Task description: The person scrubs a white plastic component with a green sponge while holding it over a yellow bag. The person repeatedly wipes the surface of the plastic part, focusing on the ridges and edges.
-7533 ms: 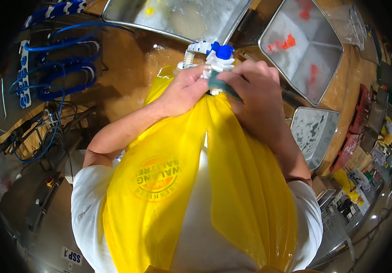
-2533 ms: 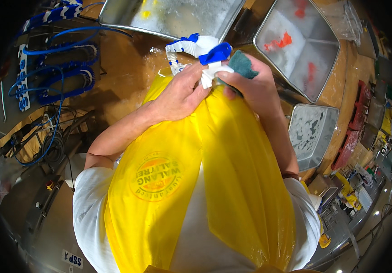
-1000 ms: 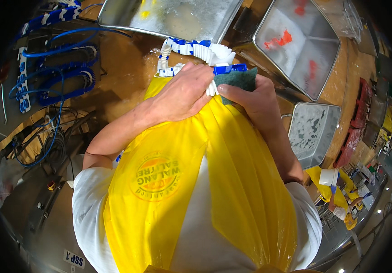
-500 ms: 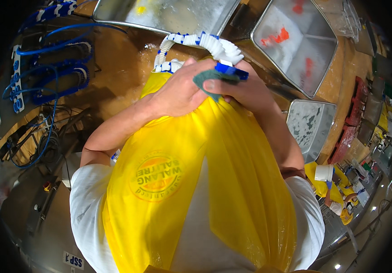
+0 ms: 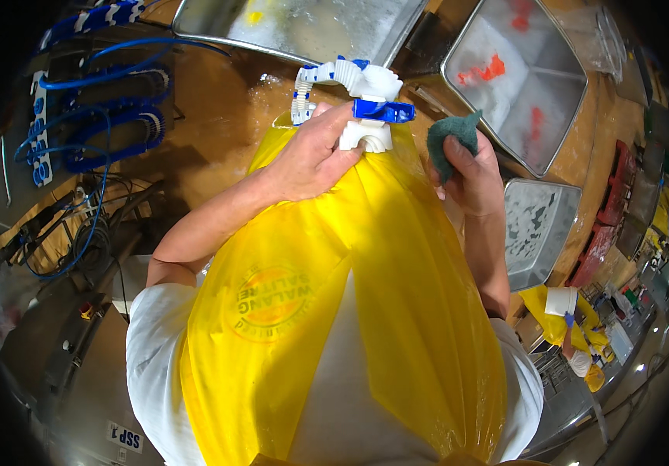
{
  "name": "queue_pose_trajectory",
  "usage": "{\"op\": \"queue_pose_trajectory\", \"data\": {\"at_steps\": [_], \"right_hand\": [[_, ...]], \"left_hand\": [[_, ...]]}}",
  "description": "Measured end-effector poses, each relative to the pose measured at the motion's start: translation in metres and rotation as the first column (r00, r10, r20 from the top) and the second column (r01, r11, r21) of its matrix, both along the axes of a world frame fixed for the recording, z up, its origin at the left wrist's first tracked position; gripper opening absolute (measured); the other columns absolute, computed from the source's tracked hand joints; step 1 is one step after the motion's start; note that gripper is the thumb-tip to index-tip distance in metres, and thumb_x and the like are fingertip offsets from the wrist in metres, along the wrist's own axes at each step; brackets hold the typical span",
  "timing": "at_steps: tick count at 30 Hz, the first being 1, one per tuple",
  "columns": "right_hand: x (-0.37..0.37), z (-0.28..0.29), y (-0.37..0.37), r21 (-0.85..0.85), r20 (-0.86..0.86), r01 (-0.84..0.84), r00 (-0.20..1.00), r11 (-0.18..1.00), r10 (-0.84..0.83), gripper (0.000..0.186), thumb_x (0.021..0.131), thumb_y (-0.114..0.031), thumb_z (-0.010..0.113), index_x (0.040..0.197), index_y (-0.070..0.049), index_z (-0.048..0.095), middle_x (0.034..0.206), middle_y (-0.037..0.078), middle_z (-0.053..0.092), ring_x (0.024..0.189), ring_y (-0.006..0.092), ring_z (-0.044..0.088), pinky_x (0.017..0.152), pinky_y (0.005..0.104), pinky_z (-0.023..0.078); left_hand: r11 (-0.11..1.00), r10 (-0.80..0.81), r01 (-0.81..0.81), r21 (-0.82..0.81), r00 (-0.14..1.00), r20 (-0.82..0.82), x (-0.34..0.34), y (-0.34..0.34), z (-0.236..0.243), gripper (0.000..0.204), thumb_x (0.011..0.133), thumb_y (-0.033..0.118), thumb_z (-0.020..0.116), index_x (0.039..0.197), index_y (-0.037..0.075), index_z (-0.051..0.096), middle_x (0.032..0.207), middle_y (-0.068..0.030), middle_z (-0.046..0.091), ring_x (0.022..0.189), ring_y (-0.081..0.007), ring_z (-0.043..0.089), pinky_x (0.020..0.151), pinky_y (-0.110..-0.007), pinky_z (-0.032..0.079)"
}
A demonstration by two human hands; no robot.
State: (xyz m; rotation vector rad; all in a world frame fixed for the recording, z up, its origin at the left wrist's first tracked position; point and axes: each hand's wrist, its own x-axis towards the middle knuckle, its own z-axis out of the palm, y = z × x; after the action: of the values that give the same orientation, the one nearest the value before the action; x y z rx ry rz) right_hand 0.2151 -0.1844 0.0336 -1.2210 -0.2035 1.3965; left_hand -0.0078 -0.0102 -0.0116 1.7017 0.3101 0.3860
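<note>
My left hand (image 5: 313, 161) is closed round a white and blue plastic link chain (image 5: 373, 137), its end link poking out past my thumb. From there the chain (image 5: 350, 74) loops up and over beyond my knuckles, in front of the yellow apron (image 5: 412, 256). Off to the right, my right hand (image 5: 480, 185) pinches a dark green scouring pad (image 5: 451, 141) under its thumb, apart from the chain. The fingers behind the pad are partly hidden.
A large metal basin (image 5: 303, 31) of sudsy water stands ahead, and another basin (image 5: 575, 101) with foam and orange-red pieces is at the right. Below that sits a smaller metal tray (image 5: 567, 233). Blue-and-white chains (image 5: 117, 140) hang at the left. A co-worker (image 5: 583, 334) is at far right.
My right hand has drawn away from the chain to the right, carrying the scouring pad. More of the chain's end now shows in my left hand.
</note>
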Motion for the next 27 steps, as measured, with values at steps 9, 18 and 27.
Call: {"op": "queue_pose_trajectory", "data": {"at_steps": [9, 18, 27], "right_hand": [[-0.036, 0.025, 0.042, -0.236, 0.331, -0.179, 0.909, 0.955, 0.252, 0.026, 0.095, -0.02, 0.081, 0.11, 0.0, 0.075, 0.086, 0.002, 0.073, 0.07, 0.0097, 0.065, 0.064, 0.026, 0.05], [-0.022, 0.014, 0.055, -0.109, 0.036, -0.294, 0.953, 0.95, 0.299, 0.021, 0.096, -0.017, 0.079, 0.106, 0.0, 0.071, 0.085, 0.006, 0.072, 0.068, 0.0126, 0.067, 0.065, 0.0269, 0.054], [-0.026, 0.011, 0.05, -0.09, 0.133, -0.228, 0.962, 0.969, 0.239, 0.02, 0.096, -0.015, 0.079, 0.104, 0.0, 0.069, 0.086, 0.007, 0.071, 0.069, 0.012, 0.065, 0.062, 0.0238, 0.049]], "left_hand": [[0.986, -0.069, 0.056, 0.159, 0.994, 0.081, 0.006, 0.007, 0.0, 0.047, 0.093, 0.008, 0.061, 0.14, 0.007, 0.059, 0.115, -0.016, 0.068, 0.099, -0.038, 0.06, 0.094, -0.044, 0.045], [0.992, 0.037, -0.039, -0.118, 0.999, -0.013, 0.005, 0.003, 0.004, 0.042, 0.098, 0.005, 0.055, 0.141, 0.004, 0.056, 0.119, -0.0165, 0.069, 0.11, -0.0311, 0.067, 0.099, -0.04, 0.052], [0.999, 0.036, -0.035, -0.035, 0.999, 0.017, 0.007, 0.013, 0.005, 0.045, 0.097, 0.005, 0.058, 0.142, 0.002, 0.057, 0.13, -0.0169, 0.063, 0.119, -0.0327, 0.063, 0.106, -0.042, 0.049]]}}
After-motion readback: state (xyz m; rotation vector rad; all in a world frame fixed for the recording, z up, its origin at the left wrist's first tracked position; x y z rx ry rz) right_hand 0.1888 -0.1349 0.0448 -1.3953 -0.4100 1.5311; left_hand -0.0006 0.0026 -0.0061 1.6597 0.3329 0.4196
